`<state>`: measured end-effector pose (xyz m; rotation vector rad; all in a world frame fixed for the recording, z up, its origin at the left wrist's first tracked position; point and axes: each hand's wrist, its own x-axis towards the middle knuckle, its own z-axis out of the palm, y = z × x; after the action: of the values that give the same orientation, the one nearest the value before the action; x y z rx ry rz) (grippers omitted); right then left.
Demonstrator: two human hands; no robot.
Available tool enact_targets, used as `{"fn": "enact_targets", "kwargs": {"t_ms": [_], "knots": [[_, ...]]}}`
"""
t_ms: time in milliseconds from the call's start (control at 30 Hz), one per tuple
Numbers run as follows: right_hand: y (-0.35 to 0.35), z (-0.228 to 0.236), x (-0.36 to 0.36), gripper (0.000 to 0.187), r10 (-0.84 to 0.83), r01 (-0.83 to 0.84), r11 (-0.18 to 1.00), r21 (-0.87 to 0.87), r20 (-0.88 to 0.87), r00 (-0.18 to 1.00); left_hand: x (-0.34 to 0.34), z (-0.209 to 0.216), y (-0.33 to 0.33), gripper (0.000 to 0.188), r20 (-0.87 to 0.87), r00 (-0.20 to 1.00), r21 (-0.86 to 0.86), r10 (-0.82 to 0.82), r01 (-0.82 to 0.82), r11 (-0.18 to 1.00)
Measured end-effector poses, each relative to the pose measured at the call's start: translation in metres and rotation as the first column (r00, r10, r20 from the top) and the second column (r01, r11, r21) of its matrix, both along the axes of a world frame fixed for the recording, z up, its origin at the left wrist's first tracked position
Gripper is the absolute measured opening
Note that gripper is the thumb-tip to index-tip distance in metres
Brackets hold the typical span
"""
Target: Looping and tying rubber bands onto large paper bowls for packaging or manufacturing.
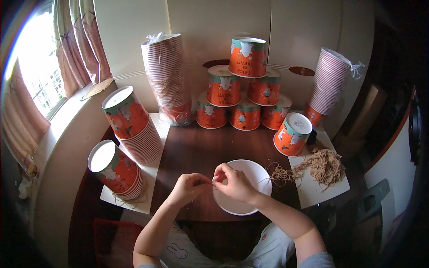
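A white round tub point(250, 203) faces me with its wide mouth, near the table's front edge. My left hand point(191, 185) is closed in a pinch just left of the tub's rim. My right hand point(234, 184) pinches close beside it, over the left part of the tub's mouth. The fingertips of both hands nearly meet, and what lies between them is too small to make out. Brown twine point(281, 174) reaches the tub's right rim from a loose tangled heap point(328, 167).
Upside-down orange paper buckets form a pyramid point(243, 96) at the back. Wrapped bucket stacks stand at back left point(165, 76) and back right point(330, 82). More stacks point(138, 134) point(117, 172) line the left side. A single bucket point(292, 136) stands by the twine.
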<state>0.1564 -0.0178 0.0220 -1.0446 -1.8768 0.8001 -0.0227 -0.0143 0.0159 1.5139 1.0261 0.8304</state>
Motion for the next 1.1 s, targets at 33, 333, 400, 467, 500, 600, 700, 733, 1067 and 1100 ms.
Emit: {"fn": "enact_targets", "kwargs": {"t_ms": [33,333,400,467,500,600,700,733,1067,1100], "knots": [[0.0,0.001,0.0,0.021,0.0,0.0,1.0,0.0,0.0,1.0,-0.001,-0.002,0.001,0.014,-0.036,0.999,0.057,-0.018,0.02,0.998],[-0.002,0.009,0.003,0.016,0.064,-0.076,0.988,-0.131,-0.094,0.993,-0.009,0.002,0.002,0.023,0.137,0.984,-0.367,-0.115,0.158,0.917],[-0.004,0.013,0.004,0.011,0.126,-0.126,0.991,-0.046,-0.015,0.992,-0.008,0.002,0.001,0.023,0.172,0.978,-0.378,-0.117,0.175,0.909],[-0.006,0.013,0.002,0.009,0.119,-0.119,0.991,0.057,0.018,0.993,-0.007,0.003,0.0,0.02,0.242,0.968,-0.42,-0.07,0.169,0.891],[-0.006,0.012,0.001,0.008,0.108,-0.114,0.98,0.16,0.049,0.993,-0.008,0.003,-0.001,0.02,0.241,0.968,-0.421,-0.068,0.168,0.892],[-0.007,0.012,0.0,0.009,0.104,-0.106,0.977,0.186,0.021,0.994,-0.009,0.003,0.0,0.017,0.315,0.948,-0.465,-0.051,0.201,0.862],[-0.005,0.006,0.0,0.01,0.089,-0.094,0.965,0.246,0.033,0.996,-0.009,0.001,0.001,0.014,0.361,0.932,-0.484,-0.036,0.22,0.847],[-0.005,0.004,0.0,0.01,0.088,-0.093,0.965,0.246,0.033,0.996,-0.008,0.003,0.0,0.013,0.36,0.933,-0.497,-0.011,0.202,0.844],[-0.001,0.008,0.003,0.006,0.024,-0.024,0.997,0.073,0.001,1.0,-0.008,0.003,0.001,0.016,0.115,0.988,-0.269,-0.106,0.133,0.954],[-0.001,0.009,0.003,0.007,0.039,-0.039,0.999,0.016,-0.025,0.999,-0.008,0.002,0.001,0.016,0.112,0.988,-0.269,-0.106,0.133,0.954]]}}
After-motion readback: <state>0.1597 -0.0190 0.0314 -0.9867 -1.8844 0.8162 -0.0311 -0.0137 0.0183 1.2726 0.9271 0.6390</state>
